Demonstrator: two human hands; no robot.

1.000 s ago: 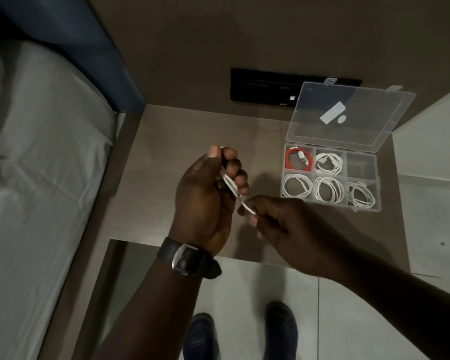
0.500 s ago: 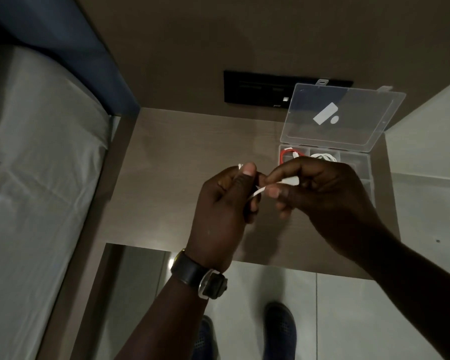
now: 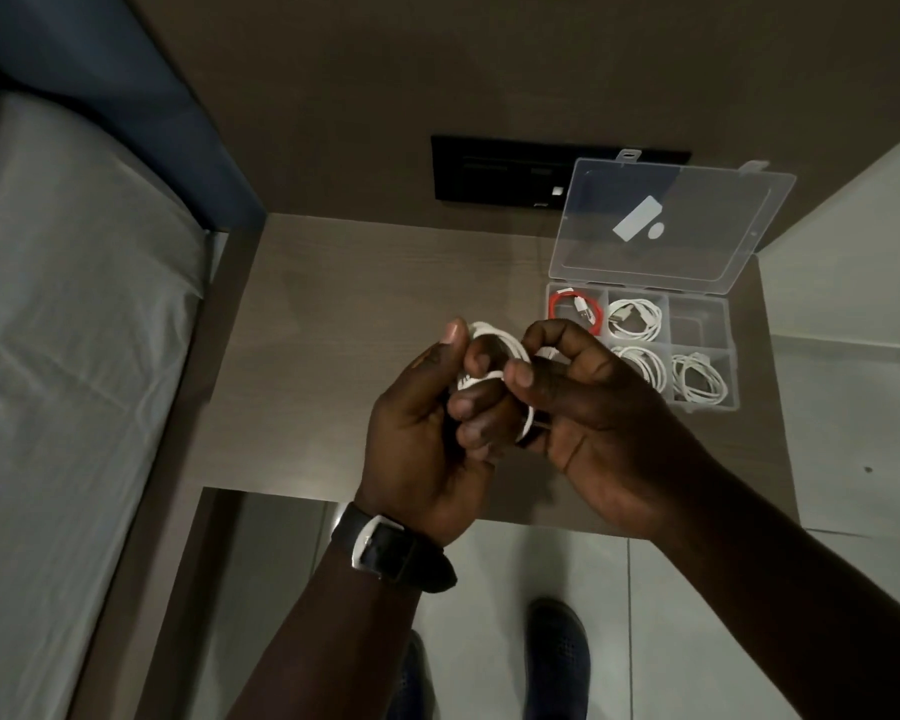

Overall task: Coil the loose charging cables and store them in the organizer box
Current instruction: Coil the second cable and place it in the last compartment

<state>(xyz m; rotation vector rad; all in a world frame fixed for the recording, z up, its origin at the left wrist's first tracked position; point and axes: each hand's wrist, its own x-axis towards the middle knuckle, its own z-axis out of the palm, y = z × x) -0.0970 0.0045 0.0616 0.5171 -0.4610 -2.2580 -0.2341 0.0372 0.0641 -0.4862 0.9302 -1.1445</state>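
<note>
Both hands, left (image 3: pixel 427 423) and right (image 3: pixel 593 413), grip the coiled white cable (image 3: pixel 494 337) between them.

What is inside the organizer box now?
The organizer box holds one red cable and three visible white coils; one compartment looks empty. The right hand covers the near-left compartment.

A white cable (image 3: pixel 494 337), one red cable (image 3: pixel 572 309) in the clear box (image 3: pixel 707 402). The worktop (image 3: pixel 344 314) is brown wood-grain, the watch strap (image 3: pixel 401 556) black, the bed sheet (image 3: pixel 63 324) pale grey, the shoes (image 3: pixel 557 657) dark blue.
</note>
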